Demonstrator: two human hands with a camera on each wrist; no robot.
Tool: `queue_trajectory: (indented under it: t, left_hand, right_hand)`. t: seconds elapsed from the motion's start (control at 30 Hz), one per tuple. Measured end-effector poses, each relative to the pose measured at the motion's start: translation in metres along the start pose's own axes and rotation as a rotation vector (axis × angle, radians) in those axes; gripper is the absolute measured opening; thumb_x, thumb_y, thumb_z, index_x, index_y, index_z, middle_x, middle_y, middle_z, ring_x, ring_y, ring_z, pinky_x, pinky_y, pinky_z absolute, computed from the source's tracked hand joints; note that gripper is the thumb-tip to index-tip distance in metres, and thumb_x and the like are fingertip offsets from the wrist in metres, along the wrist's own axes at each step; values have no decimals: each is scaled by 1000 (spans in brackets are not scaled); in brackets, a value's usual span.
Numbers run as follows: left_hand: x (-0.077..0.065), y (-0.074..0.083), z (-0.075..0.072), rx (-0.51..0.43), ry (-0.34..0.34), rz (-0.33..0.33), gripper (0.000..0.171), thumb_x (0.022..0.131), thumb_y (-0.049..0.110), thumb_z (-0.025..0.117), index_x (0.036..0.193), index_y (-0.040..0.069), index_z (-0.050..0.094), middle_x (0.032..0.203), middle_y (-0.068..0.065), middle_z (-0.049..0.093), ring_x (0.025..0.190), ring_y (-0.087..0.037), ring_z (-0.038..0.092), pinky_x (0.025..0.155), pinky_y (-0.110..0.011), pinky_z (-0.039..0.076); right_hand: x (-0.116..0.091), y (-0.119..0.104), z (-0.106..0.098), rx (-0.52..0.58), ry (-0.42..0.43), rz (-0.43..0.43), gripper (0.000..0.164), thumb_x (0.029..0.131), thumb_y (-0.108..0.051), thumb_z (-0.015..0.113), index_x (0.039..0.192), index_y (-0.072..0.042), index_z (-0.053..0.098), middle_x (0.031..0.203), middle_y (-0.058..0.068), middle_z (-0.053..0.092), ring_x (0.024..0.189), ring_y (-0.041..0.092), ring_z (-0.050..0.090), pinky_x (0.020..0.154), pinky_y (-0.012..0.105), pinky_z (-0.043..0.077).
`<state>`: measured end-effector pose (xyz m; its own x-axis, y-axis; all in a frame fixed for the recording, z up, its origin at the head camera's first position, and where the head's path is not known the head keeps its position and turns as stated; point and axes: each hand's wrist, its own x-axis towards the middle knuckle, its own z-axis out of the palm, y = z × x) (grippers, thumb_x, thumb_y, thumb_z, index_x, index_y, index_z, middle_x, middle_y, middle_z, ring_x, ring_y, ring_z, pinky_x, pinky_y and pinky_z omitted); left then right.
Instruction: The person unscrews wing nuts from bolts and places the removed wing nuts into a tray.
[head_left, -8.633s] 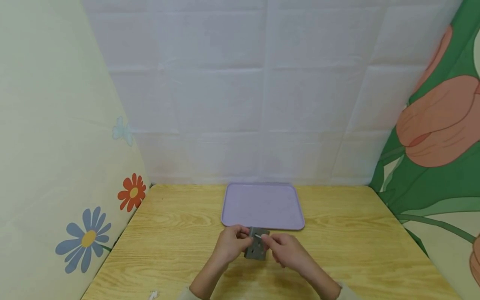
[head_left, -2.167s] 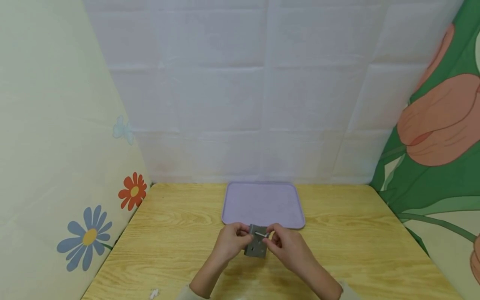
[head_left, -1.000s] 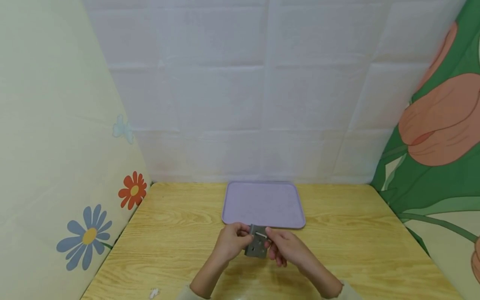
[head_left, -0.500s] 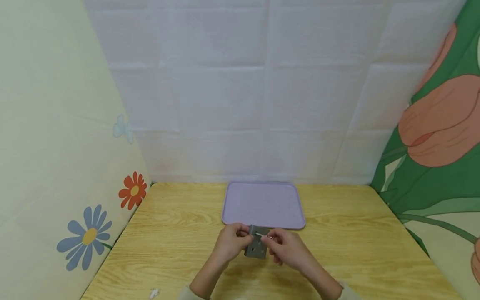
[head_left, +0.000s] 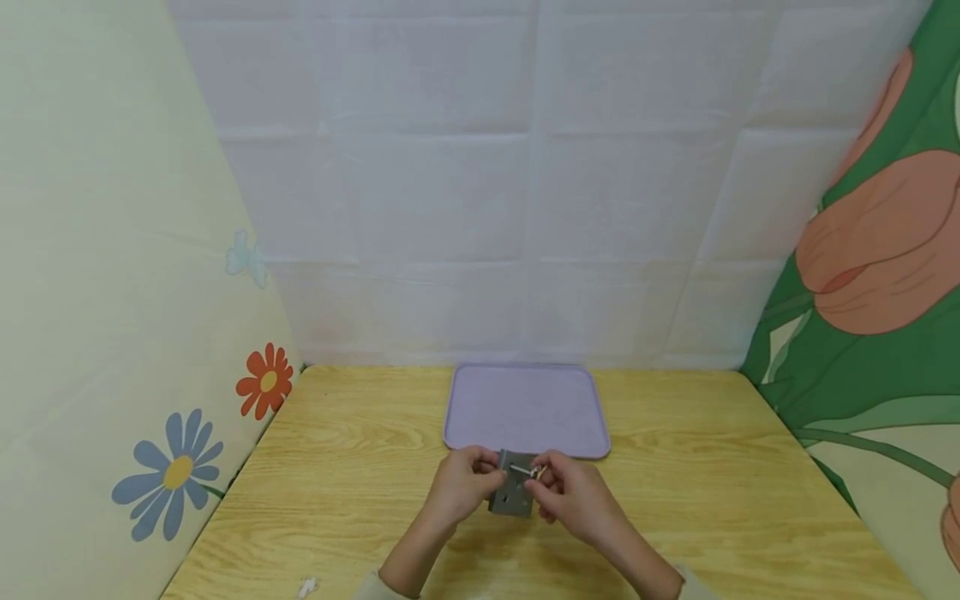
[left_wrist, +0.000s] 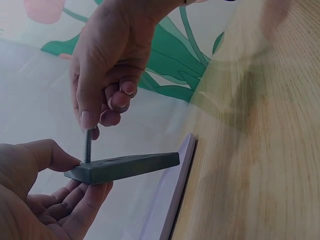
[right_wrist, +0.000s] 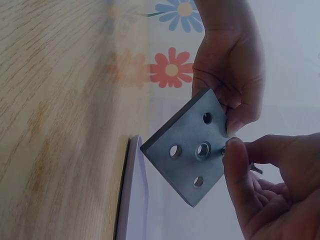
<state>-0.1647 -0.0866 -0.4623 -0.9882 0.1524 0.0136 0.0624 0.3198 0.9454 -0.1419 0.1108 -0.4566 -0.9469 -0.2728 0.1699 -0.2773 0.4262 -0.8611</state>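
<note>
A grey square metal plate (right_wrist: 187, 145) with several round holes is held tilted above the table. My left hand (head_left: 461, 487) grips one corner, thumb on top and fingers underneath in the left wrist view. A threaded metal bolt (left_wrist: 87, 145) stands upright in a hole near that gripped corner, most of its shank above the plate. My right hand (head_left: 581, 492) pinches the bolt's outer end between thumb and forefinger, its other fingers curled. A small metal piece (right_wrist: 256, 168) of that end sticks out past the fingers in the right wrist view; the fingers hide the rest.
A shallow lilac tray (head_left: 525, 408) lies on the wooden table (head_left: 690, 467) just beyond the hands. A small white scrap (head_left: 307, 587) is at the near left edge. A white cloth hangs behind, with flower-patterned cloths at both sides.
The right thumb and forefinger have turned and shifted their pinch at the bolt's end several times; its shiny end now shows between them. Left hand and plate have stayed almost in place.
</note>
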Motion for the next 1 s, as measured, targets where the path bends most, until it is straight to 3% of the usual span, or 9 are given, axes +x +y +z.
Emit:
queue_trajectory:
  t: [0.13, 0.27, 0.57, 0.67, 0.77, 0.9, 1.0]
  left_hand:
    - [0, 0, 0, 0, 0, 2, 19, 79, 3, 72, 97, -3, 69, 81, -5, 68, 74, -16, 64, 60, -31, 60]
    - [0, 0, 1, -5, -1, 3, 18, 79, 3, 72, 96, -3, 69, 81, -5, 68, 74, -16, 63, 60, -30, 60]
    - [0, 1, 1, -4, -4, -1, 18, 78, 3, 72, 95, -3, 70, 80, -4, 68, 73, -16, 63, 60, -30, 60]
    - [0, 2, 1, -6, -6, -5, 18, 79, 3, 72, 96, -2, 70, 81, -4, 68, 74, -16, 64, 60, -31, 60]
    - [0, 2, 1, -3, -6, -6, 18, 78, 4, 72, 96, -2, 70, 81, -5, 68, 74, -16, 63, 60, -30, 59]
    - [0, 2, 2, 7, -3, 4, 18, 78, 3, 72, 95, -2, 70, 80, -4, 68, 74, -16, 63, 60, -29, 58]
    - [-1, 3, 3, 6, -2, 2, 18, 77, 3, 72, 95, -2, 70, 80, -4, 68, 74, -16, 63, 60, -29, 59]
  right_hand:
    - [0, 0, 1, -18, 25, -16, 16, 90, -6, 73, 102, -1, 63, 72, 1, 64, 53, 13, 61, 46, 23, 52]
    - [0, 0, 2, -82, 43, -30, 14, 90, -4, 72, 101, -4, 64, 71, -4, 62, 54, 6, 58, 46, 22, 50]
    - [0, -1, 2, -138, 63, -44, 14, 89, -8, 74, 100, -7, 65, 70, -7, 60, 54, 1, 54, 45, 21, 47]
    - [0, -1, 0, -76, 49, 15, 17, 94, -20, 72, 101, -7, 65, 71, -4, 62, 54, 6, 57, 45, 23, 49]
    - [1, -1, -3, 56, 17, 112, 35, 100, -38, 62, 104, -3, 66, 72, 2, 64, 53, 12, 59, 46, 27, 53]
    - [2, -1, -8, 224, -77, 238, 62, 104, -54, 44, 101, 4, 66, 72, 7, 66, 52, 14, 58, 45, 28, 52]
    - [1, 0, -10, 296, -165, 291, 68, 105, -57, 37, 96, 5, 64, 71, 6, 67, 51, 11, 57, 45, 23, 48]
